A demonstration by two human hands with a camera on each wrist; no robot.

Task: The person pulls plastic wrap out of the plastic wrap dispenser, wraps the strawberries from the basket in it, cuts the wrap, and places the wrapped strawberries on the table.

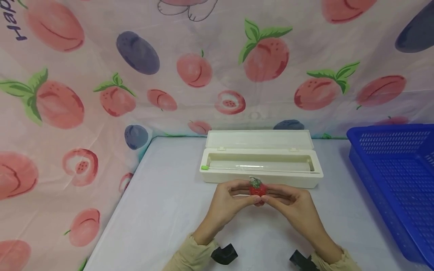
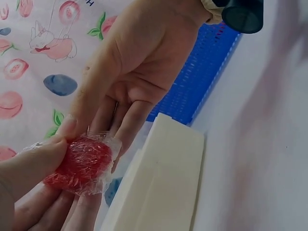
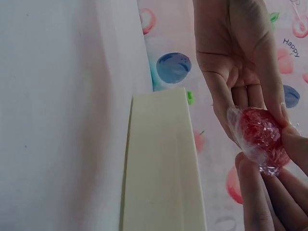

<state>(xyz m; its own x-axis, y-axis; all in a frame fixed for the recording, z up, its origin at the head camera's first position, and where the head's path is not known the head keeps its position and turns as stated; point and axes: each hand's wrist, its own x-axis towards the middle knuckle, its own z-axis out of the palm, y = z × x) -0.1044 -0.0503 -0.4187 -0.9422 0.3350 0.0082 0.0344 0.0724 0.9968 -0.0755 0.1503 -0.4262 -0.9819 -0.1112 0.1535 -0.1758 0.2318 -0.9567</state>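
Both hands pinch one small red strawberry wrapped in clear plastic film (image 1: 257,188): the left hand (image 1: 228,203) and right hand (image 1: 295,207) grip it together above the pale tabletop (image 1: 162,210), just before the open white plastic-wrap dispenser box (image 1: 261,160). A blue plastic mesh basket (image 1: 396,180) stands right.

Between your left hand (image 1: 226,201) and right hand (image 1: 294,205) sits a red strawberry (image 1: 257,187) with a green top, wrapped in clear glossy film. Just beyond your fingers is a cream-white wrap dispenser box (image 1: 261,160) with a small green slider (image 1: 204,168). Off your right hand stands a bright blue mesh basket (image 1: 395,180); behind it all hangs a pale pink cloth (image 1: 101,75) printed with pink peaches, green leaves and navy plums.
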